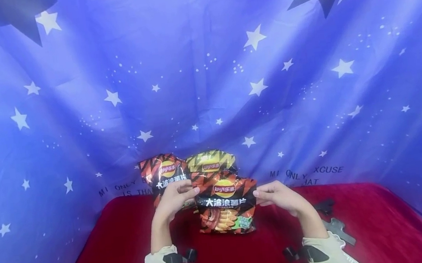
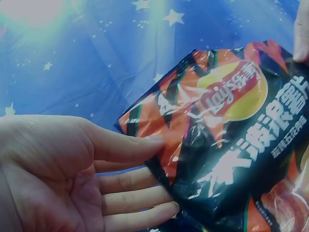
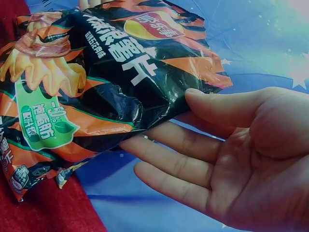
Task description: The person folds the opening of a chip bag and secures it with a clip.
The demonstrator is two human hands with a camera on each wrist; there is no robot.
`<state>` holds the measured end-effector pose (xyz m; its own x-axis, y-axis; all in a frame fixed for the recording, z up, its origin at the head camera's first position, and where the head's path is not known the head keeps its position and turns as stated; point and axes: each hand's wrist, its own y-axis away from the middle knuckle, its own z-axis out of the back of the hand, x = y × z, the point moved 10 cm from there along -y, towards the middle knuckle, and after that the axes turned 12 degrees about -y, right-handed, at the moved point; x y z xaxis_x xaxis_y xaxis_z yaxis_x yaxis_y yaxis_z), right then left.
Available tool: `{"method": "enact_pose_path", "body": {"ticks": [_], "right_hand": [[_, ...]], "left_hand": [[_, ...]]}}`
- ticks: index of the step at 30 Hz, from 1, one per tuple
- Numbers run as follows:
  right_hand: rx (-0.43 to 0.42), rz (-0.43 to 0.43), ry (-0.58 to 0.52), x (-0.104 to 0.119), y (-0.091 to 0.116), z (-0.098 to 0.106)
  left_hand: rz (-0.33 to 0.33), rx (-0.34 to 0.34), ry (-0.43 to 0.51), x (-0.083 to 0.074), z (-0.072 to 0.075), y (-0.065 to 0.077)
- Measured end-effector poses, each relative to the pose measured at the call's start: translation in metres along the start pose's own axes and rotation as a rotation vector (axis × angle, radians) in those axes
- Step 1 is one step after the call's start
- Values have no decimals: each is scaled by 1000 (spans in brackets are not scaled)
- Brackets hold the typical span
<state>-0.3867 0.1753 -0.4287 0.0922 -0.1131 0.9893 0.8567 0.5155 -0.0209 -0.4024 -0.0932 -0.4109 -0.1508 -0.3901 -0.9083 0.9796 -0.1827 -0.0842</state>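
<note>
An orange-and-black Lay's chip bag [image 1: 225, 203] is upright in front of me, its printed face toward me. At its left edge, my left hand [image 1: 173, 201] pinches it; in the left wrist view the thumb [image 2: 128, 146] lies on the front of the bag [image 2: 236, 140]. My right hand [image 1: 279, 196] pinches the opposite edge; the right wrist view shows the thumb [image 3: 217, 106] on the bag [image 3: 120, 72] and the fingers behind it. Behind stand another orange-and-black chip bag [image 1: 164, 171], partly covered by my left hand, and a yellow-green Lay's bag [image 1: 211, 159], its lower part hidden.
Red cloth [image 1: 131, 253] covers the table. A blue curtain with stars [image 1: 195, 64] hangs behind and along both sides. Dark and grey objects [image 1: 338, 229] lie beside my right forearm, partly hidden by the sleeve. Black straps [image 1: 178, 258] cross both cuffs.
</note>
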Motion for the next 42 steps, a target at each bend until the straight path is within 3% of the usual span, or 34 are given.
{"method": "enact_pose_path", "body": {"ticks": [4,10,14,20,25,31,42], "right_hand": [[-9,4,23,0,-1,-2],[-37,30,44,7,-3,-5],[-46,31,56,9,-5,-9],[-47,40,67,9,-6,-10],[-48,40,68,9,-4,-8],[-53,47,84,12,-2,-5],[-49,56,82,14,1,-5]], "left_hand": [[-29,-101,-65,-7,4,3],[-125,-214,-146,-34,4,6],[-159,-338,-248,-53,8,14],[-297,-487,-398,-85,6,27],[-382,-481,-474,-96,-11,28],[-416,-453,-517,-100,-29,25],[-448,-458,-529,-105,-33,26]]}}
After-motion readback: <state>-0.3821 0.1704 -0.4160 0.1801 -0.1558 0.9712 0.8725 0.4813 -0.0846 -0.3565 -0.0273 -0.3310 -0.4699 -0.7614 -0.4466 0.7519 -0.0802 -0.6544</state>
